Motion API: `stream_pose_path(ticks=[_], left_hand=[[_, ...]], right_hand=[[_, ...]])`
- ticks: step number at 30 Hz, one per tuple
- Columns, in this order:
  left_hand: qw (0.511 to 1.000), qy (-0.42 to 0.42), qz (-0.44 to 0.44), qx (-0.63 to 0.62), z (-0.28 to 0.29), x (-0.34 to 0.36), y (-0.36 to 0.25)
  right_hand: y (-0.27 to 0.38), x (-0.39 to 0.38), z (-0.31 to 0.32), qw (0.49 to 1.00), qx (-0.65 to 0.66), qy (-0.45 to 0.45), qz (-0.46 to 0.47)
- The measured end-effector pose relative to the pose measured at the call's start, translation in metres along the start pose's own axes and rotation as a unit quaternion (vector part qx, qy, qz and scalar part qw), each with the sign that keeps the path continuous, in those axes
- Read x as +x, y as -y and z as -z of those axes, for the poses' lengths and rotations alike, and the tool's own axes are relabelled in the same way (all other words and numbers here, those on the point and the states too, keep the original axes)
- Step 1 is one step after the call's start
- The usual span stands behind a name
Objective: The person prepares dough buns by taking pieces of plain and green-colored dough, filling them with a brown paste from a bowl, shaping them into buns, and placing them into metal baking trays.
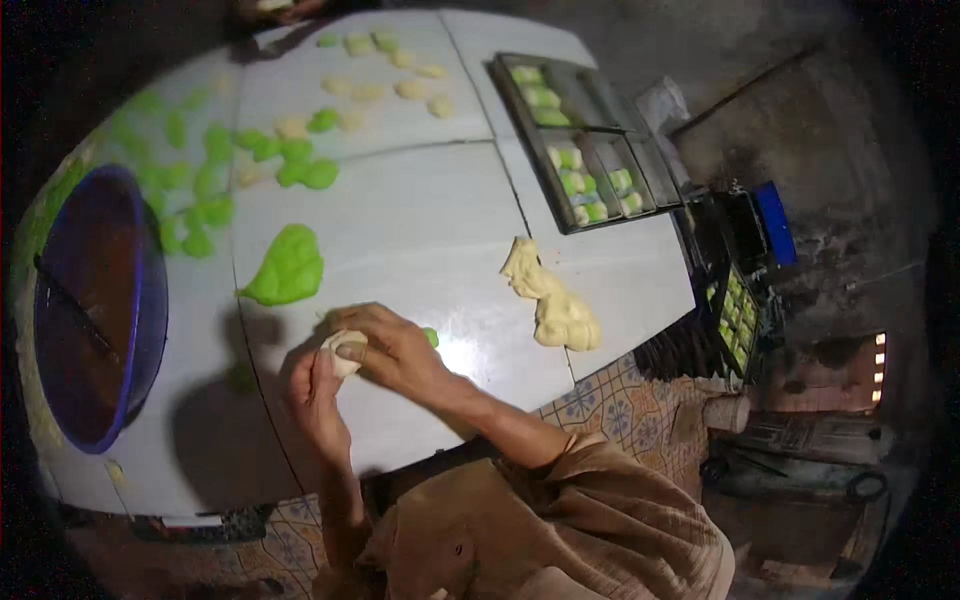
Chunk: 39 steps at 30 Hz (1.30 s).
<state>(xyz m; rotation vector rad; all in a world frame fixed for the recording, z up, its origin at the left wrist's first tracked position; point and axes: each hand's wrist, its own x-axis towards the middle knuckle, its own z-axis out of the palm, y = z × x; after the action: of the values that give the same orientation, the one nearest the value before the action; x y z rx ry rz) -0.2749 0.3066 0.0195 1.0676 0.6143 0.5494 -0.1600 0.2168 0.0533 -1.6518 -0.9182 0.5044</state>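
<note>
Between my two hands, just above the white table (400, 220), is a piece of pale dough (345, 355). My left hand (315, 385) grips it from the left. My right hand (392, 350) closes on it from the right, its thumb pressed into the dough. Beyond my hands lies a lump of bright green dough (288, 266). To the right, a larger stretched mass of cream dough (552, 300) rests on the tabletop. A small bit of green dough (431, 337) shows right beside my right hand.
A purple basin (150, 300) of brownish contents stands at the left. Several green dough pieces (205, 185) and cream pieces (410, 90) lie across the far side. A dark divided tray (560, 205) holds green-and-white pieces. Another filled tray (738, 320) sits lower right. A person's hand (285, 12) appears at the far edge.
</note>
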Motion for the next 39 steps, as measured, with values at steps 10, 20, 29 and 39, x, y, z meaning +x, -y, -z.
stream_pose_path(ticks=[10,20,29,39], left_hand=[[0.929,-0.131,-0.346,0.019,0.029,0.033,-0.023],[0.946,-0.209,-0.2,-0.146,0.089,0.031,-0.042],[0.963,-0.239,-0.115,-0.042,0.169,0.0,-0.046],[0.956,-0.266,-0.105,-0.062,0.187,-0.002,-0.05]], right_hand=[[0.046,0.048,-0.081,0.91,0.385,0.112,-0.1],[0.134,0.16,-0.171,0.919,0.254,0.243,-0.177],[0.089,0.288,-0.31,0.727,-0.401,0.471,0.298],[0.086,0.277,-0.324,0.666,-0.305,0.664,0.149]])
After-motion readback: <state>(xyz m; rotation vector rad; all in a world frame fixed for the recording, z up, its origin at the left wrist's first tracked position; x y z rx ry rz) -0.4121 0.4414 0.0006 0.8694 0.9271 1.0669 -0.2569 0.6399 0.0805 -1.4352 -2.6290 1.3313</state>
